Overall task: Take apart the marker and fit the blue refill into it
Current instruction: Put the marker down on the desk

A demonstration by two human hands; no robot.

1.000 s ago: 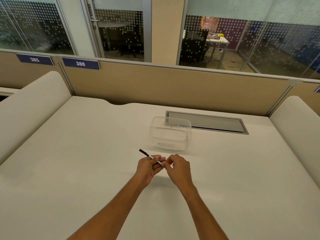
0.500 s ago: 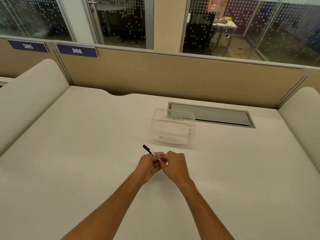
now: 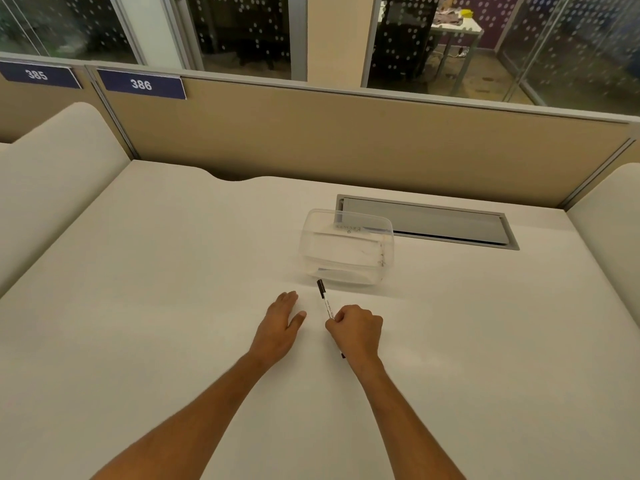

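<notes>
A slim white marker (image 3: 325,301) with a black cap points away from me, its capped end close to the front of a clear plastic box (image 3: 348,249). My right hand (image 3: 356,332) is closed around the marker's lower half, and a dark tip pokes out below the fist near the wrist. My left hand (image 3: 282,322) lies flat on the white desk (image 3: 156,289) just left of the marker, fingers apart, holding nothing. I see no blue refill; pale papers lie inside the box.
A grey cable hatch (image 3: 450,223) is set into the desk behind the box. A tan partition (image 3: 346,143) with number plates 385 and 386 closes the far edge. Padded white dividers (image 3: 52,174) rise on the left and right sides.
My left hand has let go of the marker and settled flat on the desk. The right hand now holds the marker alone, turned so its cap points toward the box.
</notes>
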